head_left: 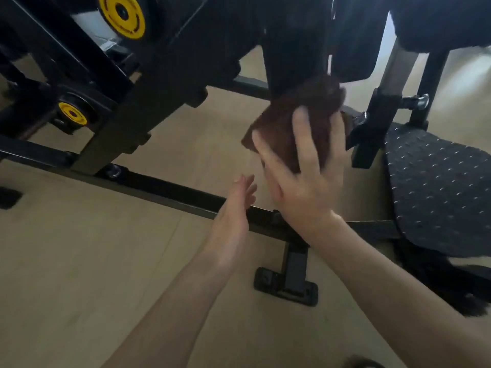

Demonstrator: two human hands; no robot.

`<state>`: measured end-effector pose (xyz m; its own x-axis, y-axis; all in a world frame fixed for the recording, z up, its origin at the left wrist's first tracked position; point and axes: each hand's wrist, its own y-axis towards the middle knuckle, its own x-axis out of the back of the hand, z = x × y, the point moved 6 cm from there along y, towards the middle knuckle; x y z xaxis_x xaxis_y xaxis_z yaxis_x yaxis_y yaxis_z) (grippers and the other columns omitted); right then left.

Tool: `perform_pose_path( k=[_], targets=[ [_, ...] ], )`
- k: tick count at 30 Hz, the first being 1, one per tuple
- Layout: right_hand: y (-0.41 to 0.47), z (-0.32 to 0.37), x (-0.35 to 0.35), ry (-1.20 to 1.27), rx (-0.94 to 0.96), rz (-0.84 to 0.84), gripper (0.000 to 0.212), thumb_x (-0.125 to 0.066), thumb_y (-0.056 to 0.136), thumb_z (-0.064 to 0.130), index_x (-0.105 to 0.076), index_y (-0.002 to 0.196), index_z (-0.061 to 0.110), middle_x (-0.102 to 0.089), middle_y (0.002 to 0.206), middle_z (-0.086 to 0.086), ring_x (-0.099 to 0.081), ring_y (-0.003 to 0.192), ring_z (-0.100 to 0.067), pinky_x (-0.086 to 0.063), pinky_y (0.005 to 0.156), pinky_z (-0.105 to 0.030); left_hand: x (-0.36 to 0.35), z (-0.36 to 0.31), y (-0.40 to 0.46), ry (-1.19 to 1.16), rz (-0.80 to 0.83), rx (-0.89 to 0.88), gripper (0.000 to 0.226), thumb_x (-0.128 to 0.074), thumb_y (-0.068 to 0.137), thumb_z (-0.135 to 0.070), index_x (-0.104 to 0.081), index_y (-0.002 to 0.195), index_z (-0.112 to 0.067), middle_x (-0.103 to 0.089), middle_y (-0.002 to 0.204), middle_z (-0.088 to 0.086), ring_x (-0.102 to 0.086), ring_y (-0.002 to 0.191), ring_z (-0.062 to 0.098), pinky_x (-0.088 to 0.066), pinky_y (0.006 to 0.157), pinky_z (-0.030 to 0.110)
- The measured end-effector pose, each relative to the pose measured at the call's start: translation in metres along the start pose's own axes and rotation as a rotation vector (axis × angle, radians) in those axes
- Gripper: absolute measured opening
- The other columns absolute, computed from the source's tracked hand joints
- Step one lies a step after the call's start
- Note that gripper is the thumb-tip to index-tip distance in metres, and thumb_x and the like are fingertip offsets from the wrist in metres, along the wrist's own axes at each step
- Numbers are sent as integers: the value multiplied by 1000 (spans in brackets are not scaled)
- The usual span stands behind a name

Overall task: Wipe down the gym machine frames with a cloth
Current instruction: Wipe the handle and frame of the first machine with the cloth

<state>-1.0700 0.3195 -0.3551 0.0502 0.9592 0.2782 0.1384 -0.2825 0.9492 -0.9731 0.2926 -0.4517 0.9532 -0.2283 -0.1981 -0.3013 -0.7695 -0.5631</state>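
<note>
A folded brown cloth [297,115] lies flat against a sloping black part of the gym machine [289,49] near the top centre. My right hand [300,179] presses on the cloth with straight, spread fingers; its palm covers the cloth's lower edge. My left hand [235,216] hovers just left of it, fingers straight and together, holding nothing. It is above the black floor rail [159,187] of the frame. Both hands are a little blurred.
Black frame beams with two yellow round caps [122,14] [72,113] fill the upper left. A studded black footplate [441,187] sits at the right. A bolted frame foot [287,285] stands on the pale wooden floor [79,261]. A steel post [398,62] rises at upper right.
</note>
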Motion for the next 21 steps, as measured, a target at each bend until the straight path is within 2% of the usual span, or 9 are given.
perform_pose_path(
  k=[3,5,6,10,12,14,16,18,21],
  targets=[
    [-55,-3,-1,-64,52,60,49,-85,87,27,-61,130,29,-43,146,-3,-41,131,-41,-58,90,-58,-5,3,-4,82,11,-63,53,-23,104,-57,-50,142,-32,-51,150,-2,-42,142,18,-22,122,43],
    [-80,-7,-7,-22,92,143,51,-83,88,27,-60,133,28,-40,150,-1,-29,145,-37,-50,104,-61,-9,10,-11,106,45,-83,63,-37,89,-74,-57,132,-32,-57,141,-7,-48,137,14,-30,119,39],
    [-93,-11,-7,-14,118,150,52,-82,89,27,-59,135,27,-41,151,0,-21,152,-33,-41,113,-61,-12,13,-15,101,56,-83,70,-42,86,-75,-58,136,-28,-58,140,-7,-49,135,13,-32,117,36],
    [-154,-21,-5,-76,268,283,58,-75,95,26,-50,147,28,-25,167,1,-5,159,-28,-22,124,-59,-21,12,-18,119,-13,-66,43,-42,103,-56,-56,129,-25,-56,134,-2,-48,132,13,-31,119,36],
    [-173,-26,-3,-79,327,346,54,-68,99,21,-48,148,28,-20,168,-1,-2,159,-28,-18,125,-60,-22,9,-21,237,-27,-56,61,-35,103,-60,-40,153,-26,-49,147,-4,-41,139,16,-22,121,40],
    [-186,-32,-2,-36,348,394,52,-59,103,17,-43,151,26,-12,171,-3,2,159,-29,-13,125,-61,-26,5,-27,311,25,-135,68,-29,100,-67,-29,159,-34,-40,158,-8,-34,147,17,-19,123,41],
    [-195,-36,-1,-14,390,465,49,-48,107,13,-38,154,23,-4,173,-3,6,158,-29,-7,125,-62,-35,0,-37,312,109,-217,63,-27,101,-63,-29,158,-36,-40,152,-18,-37,140,7,-25,112,24],
    [-206,-41,2,14,447,560,45,-34,109,10,-38,152,22,-12,169,-4,10,158,-28,-2,125,-62,-42,-3,-41,304,139,-259,56,-28,104,-56,-29,157,-35,-41,146,-20,-39,134,2,-25,99,13],
    [-211,-45,5,41,510,656,45,-19,110,9,-40,149,21,-30,158,-2,8,158,-29,3,125,-62,-47,-1,-38,298,155,-267,56,-28,106,-54,-27,157,-33,-44,154,-10,-41,138,7,-27,103,23]
  ],
)
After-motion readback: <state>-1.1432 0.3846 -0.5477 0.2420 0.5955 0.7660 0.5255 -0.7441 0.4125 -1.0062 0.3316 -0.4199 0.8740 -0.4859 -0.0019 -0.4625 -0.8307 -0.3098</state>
